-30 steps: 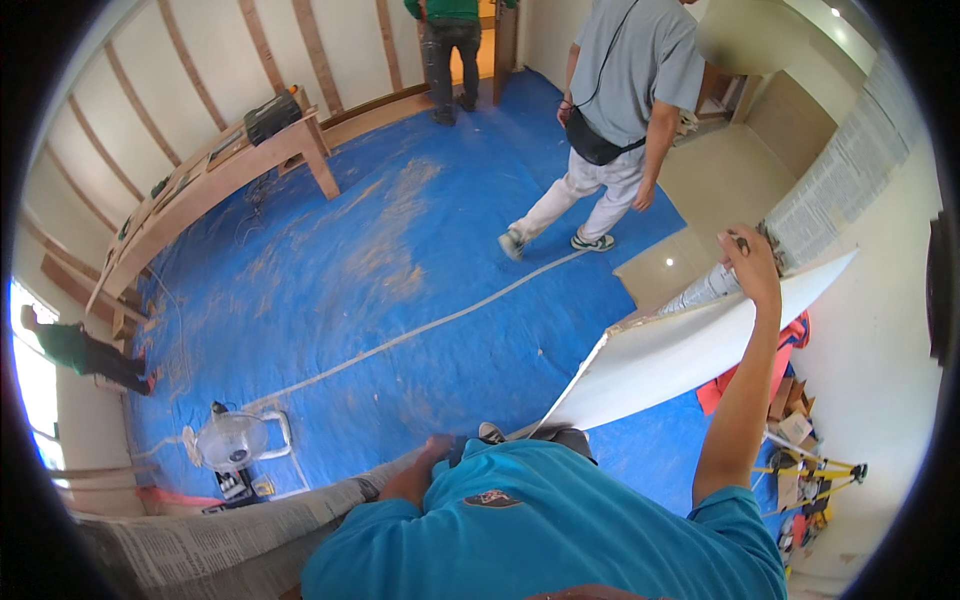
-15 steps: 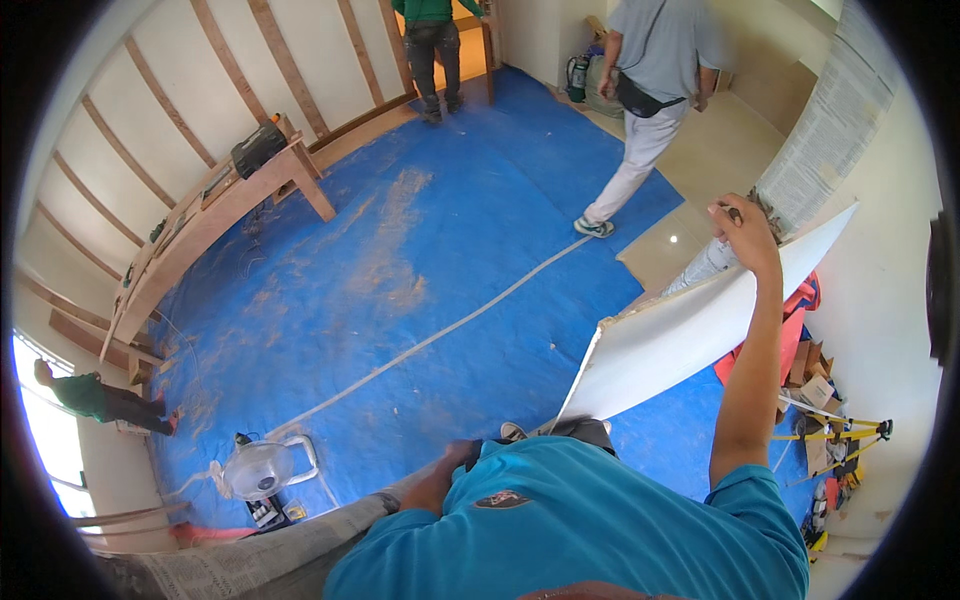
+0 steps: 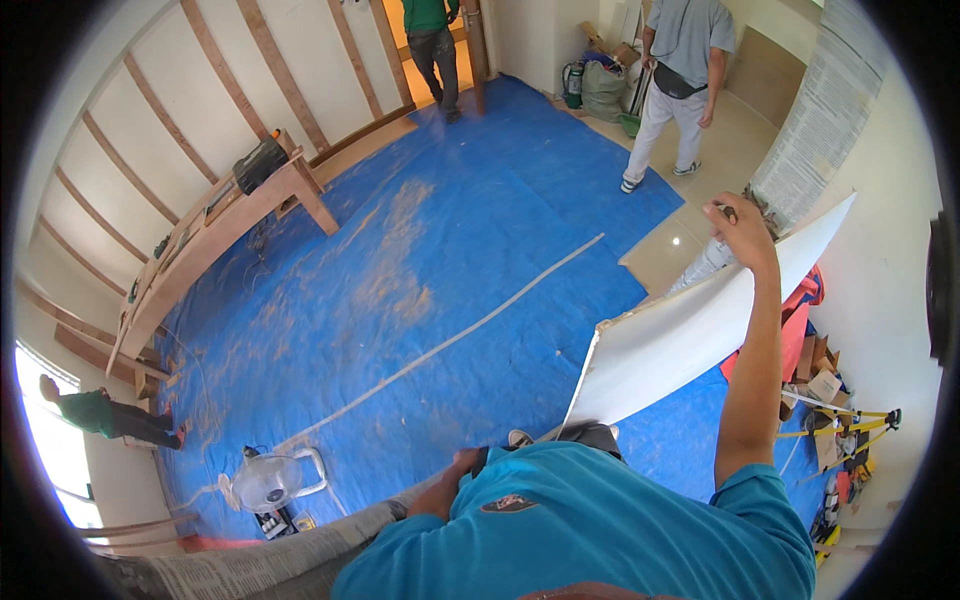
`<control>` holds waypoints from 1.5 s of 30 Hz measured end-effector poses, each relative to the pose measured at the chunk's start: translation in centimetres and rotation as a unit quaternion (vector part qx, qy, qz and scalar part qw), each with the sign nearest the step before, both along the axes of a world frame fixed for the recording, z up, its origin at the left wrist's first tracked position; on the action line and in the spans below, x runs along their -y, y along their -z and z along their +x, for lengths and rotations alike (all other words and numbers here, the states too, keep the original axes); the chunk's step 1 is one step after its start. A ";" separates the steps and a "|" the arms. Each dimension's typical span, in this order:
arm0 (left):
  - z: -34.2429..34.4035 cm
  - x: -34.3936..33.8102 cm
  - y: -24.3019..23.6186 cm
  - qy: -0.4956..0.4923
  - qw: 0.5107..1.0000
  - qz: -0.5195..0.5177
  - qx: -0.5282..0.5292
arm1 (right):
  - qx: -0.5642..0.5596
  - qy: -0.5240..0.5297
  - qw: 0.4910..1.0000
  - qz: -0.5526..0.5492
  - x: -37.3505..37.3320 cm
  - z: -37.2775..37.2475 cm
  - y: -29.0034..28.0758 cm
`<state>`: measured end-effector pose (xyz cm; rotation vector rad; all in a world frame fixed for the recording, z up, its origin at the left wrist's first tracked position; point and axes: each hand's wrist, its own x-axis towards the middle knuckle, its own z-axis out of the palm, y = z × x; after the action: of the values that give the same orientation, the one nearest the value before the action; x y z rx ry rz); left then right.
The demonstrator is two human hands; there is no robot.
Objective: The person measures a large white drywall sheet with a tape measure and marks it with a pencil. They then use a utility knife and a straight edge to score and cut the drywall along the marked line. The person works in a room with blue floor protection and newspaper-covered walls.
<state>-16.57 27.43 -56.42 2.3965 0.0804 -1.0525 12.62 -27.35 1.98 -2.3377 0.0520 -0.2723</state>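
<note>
My right hand (image 3: 742,232) is raised at the right, above the upper edge of a large white board (image 3: 690,345). Its fingers are closed on a small dark stick-like thing (image 3: 730,213), whose kind I cannot make out. The board leans at an angle beside my right forearm, with its near lower corner close to my feet. Down at my waist on the left is my left hand (image 3: 464,462), partly covered by my blue shirt; its fingers do not show clearly.
A blue floor sheet (image 3: 480,260) carries dust and a pale tape line. Along the left stands a wooden bench (image 3: 220,220) with a dark case. A clear-bladed fan (image 3: 270,482) sits lower left. Boxes and a yellow tripod (image 3: 850,425) are at right. Three other people stand around.
The person in grey has stepped back and turned, now standing at the sheet's far edge. My left hand shows a little more at my waist. My right hand and the board have barely moved.
</note>
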 end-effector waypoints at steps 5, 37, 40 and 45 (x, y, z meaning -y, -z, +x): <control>0.5 0.0 -0.6 0.120 0.991 0.052 -0.009 | 0.004 -0.013 1.000 0.003 0.0 0.0 0.0; -1.1 -0.5 1.1 -0.078 0.997 0.001 0.026 | -0.037 0.003 0.998 -0.054 0.0 0.3 -0.4; -0.9 0.3 1.1 -0.005 0.997 0.042 0.062 | -0.027 0.008 0.999 -0.029 0.1 0.4 -0.1; -0.6 0.8 0.6 0.059 0.991 0.063 0.102 | -0.014 0.007 1.000 -0.027 0.2 0.3 0.1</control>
<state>-17.13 26.59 -57.01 2.6368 -0.0695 -0.8708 12.89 -27.50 1.93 -2.3959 0.0745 -0.2502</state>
